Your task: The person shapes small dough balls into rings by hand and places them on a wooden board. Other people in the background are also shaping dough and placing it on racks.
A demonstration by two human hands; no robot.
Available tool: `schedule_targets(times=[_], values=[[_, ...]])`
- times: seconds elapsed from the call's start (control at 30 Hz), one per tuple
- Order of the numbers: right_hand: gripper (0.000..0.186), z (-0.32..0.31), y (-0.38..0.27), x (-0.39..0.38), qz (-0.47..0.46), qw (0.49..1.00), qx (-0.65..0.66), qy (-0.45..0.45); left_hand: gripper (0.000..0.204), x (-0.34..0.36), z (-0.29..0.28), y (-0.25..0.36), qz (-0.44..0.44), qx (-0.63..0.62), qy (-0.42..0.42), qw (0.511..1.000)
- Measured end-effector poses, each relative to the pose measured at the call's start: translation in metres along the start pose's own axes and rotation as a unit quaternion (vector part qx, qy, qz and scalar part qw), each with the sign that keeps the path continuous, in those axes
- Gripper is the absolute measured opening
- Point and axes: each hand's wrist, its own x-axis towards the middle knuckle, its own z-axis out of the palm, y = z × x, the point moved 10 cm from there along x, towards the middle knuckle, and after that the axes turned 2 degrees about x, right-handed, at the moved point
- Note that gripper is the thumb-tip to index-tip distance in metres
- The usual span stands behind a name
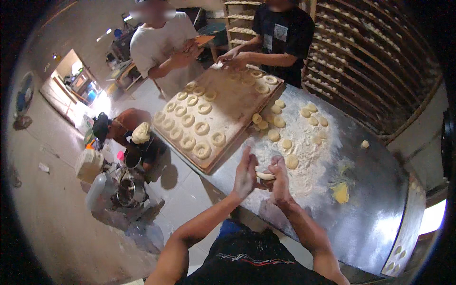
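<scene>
Between my two hands, above the near edge of the metal table (375, 209), is a pale piece of dough (264, 175), seen nearly edge-on. My left hand (245, 175) grips its left side, fingers pointing up and away. On the other side my right hand (279, 178) closes round it with bent fingers. Whether the piece has a hole cannot be made out. Just beyond lie several small round dough pieces (291, 161) on spread flour (308, 164). To the left, a floured wooden board (228, 114) carries several dough rings (202, 150) in rows.
Across the table stand two people, one in a white shirt (164, 45), one in a black shirt (285, 35). Another person (128, 126) crouches at left by buckets (90, 164). A yellow scraper-like piece (340, 193) lies at right. Racks of dough (361, 57) line the back.
</scene>
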Motion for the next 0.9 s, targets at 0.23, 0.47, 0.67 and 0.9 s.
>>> schedule_targets(times=[0.23, 0.47, 0.67, 0.9], values=[[0.034, 0.069, 0.048, 0.106, 0.020, 0.996, -0.073, -0.036, 0.035, 0.072, -0.061, 0.030, 0.142, -0.007, -0.132, 0.981], [0.042, 0.079, 0.025, 0.210, -0.240, 0.783, -0.571, 0.056, 0.039, 0.204, -0.122, -0.041, 0.070, 0.186, 0.016, 0.980], [0.032, -0.058, -0.014, 0.096, -0.184, 0.850, -0.369, 0.327, 0.037, 0.193, -0.158, -0.021, 0.140, 0.046, 0.115, 0.982], [0.030, -0.138, -0.014, -0.103, -0.129, 0.710, -0.442, 0.533, 0.027, 0.083, 0.097, -0.027, 0.302, 0.336, -0.264, 0.852]])
